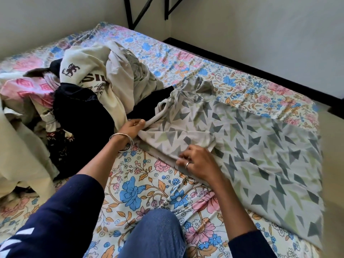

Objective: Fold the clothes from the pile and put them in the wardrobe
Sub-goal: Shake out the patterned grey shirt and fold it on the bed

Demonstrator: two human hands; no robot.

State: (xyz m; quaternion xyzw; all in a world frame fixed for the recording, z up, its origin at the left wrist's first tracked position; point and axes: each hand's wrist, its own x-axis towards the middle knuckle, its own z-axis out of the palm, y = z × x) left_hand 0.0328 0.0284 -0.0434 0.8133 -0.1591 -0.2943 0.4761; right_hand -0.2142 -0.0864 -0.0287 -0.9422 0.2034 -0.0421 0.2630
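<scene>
Denim covers a knee (154,235) at 6 o'clock, the nearest thing in view, with dark blue sleeves (61,211) reaching forward on either side of it. Under them spreads a bed (141,185) in a flowered sheet of blue, pink and orange blooms. Its far long edge runs from 12 o'clock down toward 3 o'clock, just beside a black skirting strip (242,66) at the foot of a pale wall. Bare sheet lies open between the knee and the hands, and again in a band toward 1 o'clock.

Across the right half of the bed, from the middle out to 4 o'clock, a pale garment (251,146) printed with grey and green triangles lies mostly flat, its far end bunched at about 1 o'clock. Its right hem reaches the bed's edge at 3 to 4 o'clock.

At the centre, the left hand (131,126), with bangles on the wrist, pinches a rolled edge of that garment between thumb and curled fingers. Just toward 5 o'clock from it, the right hand (197,164), wearing a ring, pinches a fold along the near edge with curled fingertips.

From 9 to 11 o'clock sits the pile (81,90): cream, navy and pink pieces heaped together, touching the printed garment's upper left corner.
</scene>
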